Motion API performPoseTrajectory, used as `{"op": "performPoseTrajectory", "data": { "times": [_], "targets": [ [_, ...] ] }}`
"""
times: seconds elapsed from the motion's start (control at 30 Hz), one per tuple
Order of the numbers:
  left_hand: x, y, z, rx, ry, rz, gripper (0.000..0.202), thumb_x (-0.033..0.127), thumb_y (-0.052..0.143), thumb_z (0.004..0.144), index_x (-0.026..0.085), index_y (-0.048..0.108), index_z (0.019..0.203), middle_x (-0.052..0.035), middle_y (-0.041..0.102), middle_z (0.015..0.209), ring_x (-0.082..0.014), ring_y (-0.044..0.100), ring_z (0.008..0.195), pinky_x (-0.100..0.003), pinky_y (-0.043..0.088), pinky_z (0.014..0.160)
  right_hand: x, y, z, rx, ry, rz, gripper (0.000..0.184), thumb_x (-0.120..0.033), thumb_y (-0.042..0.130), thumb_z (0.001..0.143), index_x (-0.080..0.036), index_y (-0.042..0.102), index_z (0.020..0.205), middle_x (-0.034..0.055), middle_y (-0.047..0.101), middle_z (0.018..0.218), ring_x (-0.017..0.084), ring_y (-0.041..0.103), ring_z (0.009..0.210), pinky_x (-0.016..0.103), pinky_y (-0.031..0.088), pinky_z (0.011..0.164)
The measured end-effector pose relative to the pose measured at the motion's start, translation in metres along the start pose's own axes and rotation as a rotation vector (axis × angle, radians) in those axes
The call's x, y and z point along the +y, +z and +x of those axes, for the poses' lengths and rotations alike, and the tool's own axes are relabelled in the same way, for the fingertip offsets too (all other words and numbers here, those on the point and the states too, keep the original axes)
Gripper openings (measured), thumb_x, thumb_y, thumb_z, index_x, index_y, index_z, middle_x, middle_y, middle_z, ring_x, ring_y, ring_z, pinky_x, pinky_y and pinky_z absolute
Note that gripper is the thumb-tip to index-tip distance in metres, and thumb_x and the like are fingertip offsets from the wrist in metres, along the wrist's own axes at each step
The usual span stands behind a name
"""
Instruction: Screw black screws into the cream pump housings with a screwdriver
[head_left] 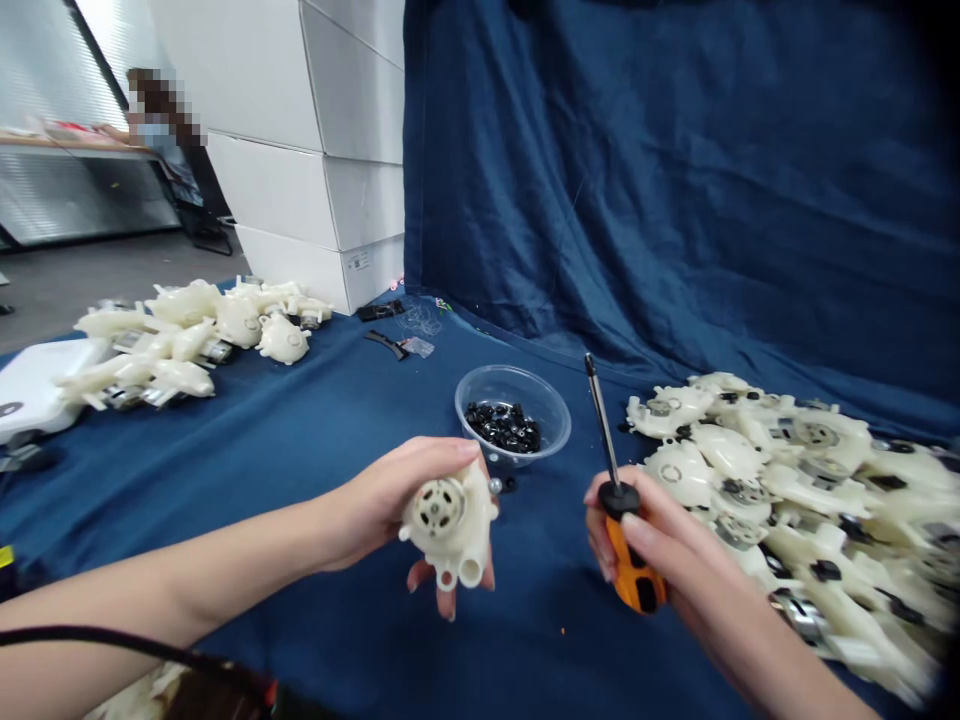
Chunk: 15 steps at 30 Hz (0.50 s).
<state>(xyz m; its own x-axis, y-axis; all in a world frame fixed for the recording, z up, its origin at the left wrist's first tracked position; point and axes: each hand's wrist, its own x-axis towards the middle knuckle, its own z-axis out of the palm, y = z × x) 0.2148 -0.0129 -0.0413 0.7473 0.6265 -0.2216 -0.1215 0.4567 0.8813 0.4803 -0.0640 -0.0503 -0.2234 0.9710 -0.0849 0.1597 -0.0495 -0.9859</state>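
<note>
gripping a white plastic motor housing [450, 525], the left hand [382, 500] is clamped around it above the blue worktop [262, 450]; the right hand [679, 530] closes on an orange-handled screwdriver [630, 560]. many housings [750, 480] remain heaped alongside, with a clear bowl [512, 385] of black parts [502, 428] between.

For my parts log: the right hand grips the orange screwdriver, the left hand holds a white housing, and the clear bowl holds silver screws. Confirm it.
Wrong on one point: the clear bowl holds small black parts, not silver screws, as the head view shows. The rest stands: the right hand grips the orange screwdriver, and the left hand holds a white housing.
</note>
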Motion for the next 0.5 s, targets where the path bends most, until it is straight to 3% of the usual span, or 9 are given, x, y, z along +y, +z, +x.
{"op": "performPoseTrajectory", "data": {
  "times": [0.1, 0.17, 0.23, 0.33, 0.5],
  "targets": [
    [0.0, 0.005, 0.0, 0.055, -0.03, 0.133, 0.05, 0.061, 0.043, 0.099, 0.015, 0.058, 0.088, -0.0118, 0.075, 0.067, -0.0169, 0.066, 0.044, -0.015, 0.034, 0.034, -0.005, 0.014, 0.006, 0.059, 0.03, -0.127, 0.044, -0.056, 0.074, 0.085, -0.021, 0.061, 0.107, -0.0068, 0.038, 0.065, 0.006, 0.037, 0.056, 0.019, 0.031, 0.054],
    [0.0, 0.006, 0.0, 0.071, -0.038, 0.173, 0.049, 0.061, 0.042, 0.1, 0.015, 0.058, 0.088, -0.0109, 0.075, 0.067, -0.0169, 0.066, 0.045, -0.016, 0.035, 0.035, -0.01, 0.025, 0.012, 0.037, 0.006, -0.156, 0.044, -0.049, 0.082, 0.08, -0.021, 0.068, 0.111, -0.008, 0.036, 0.062, 0.005, 0.032, 0.053, 0.018, 0.029, 0.053],
    [-0.001, 0.006, -0.001, 0.075, -0.036, 0.192, 0.046, 0.057, 0.044, 0.1, 0.015, 0.058, 0.088, -0.0095, 0.074, 0.066, -0.0169, 0.066, 0.045, -0.016, 0.035, 0.035, -0.013, 0.035, 0.018, -0.008, -0.089, -0.162, 0.041, -0.042, 0.087, 0.075, -0.022, 0.075, 0.109, -0.0058, 0.047, 0.065, 0.006, 0.039, 0.057, 0.019, 0.034, 0.055],
    [-0.001, 0.005, -0.004, 0.065, -0.039, 0.189, 0.044, 0.056, 0.044, 0.1, 0.016, 0.057, 0.087, -0.0077, 0.071, 0.062, -0.0169, 0.065, 0.043, -0.017, 0.039, 0.035, -0.015, 0.046, 0.027, -0.032, -0.284, -0.178, 0.022, -0.034, 0.088, 0.075, -0.022, 0.079, 0.092, 0.0, 0.064, 0.082, 0.01, 0.056, 0.074, 0.022, 0.045, 0.069],
    [0.003, 0.002, -0.009, 0.037, -0.034, 0.213, 0.039, 0.051, 0.05, 0.099, 0.016, 0.059, 0.085, -0.0032, 0.068, 0.061, -0.0136, 0.059, 0.04, -0.018, 0.044, 0.034, -0.012, 0.052, 0.033, -0.02, -0.37, -0.102, 0.021, -0.035, 0.088, 0.075, -0.02, 0.077, 0.083, 0.0015, 0.069, 0.085, 0.013, 0.063, 0.078, 0.026, 0.05, 0.074]
  ]
}}
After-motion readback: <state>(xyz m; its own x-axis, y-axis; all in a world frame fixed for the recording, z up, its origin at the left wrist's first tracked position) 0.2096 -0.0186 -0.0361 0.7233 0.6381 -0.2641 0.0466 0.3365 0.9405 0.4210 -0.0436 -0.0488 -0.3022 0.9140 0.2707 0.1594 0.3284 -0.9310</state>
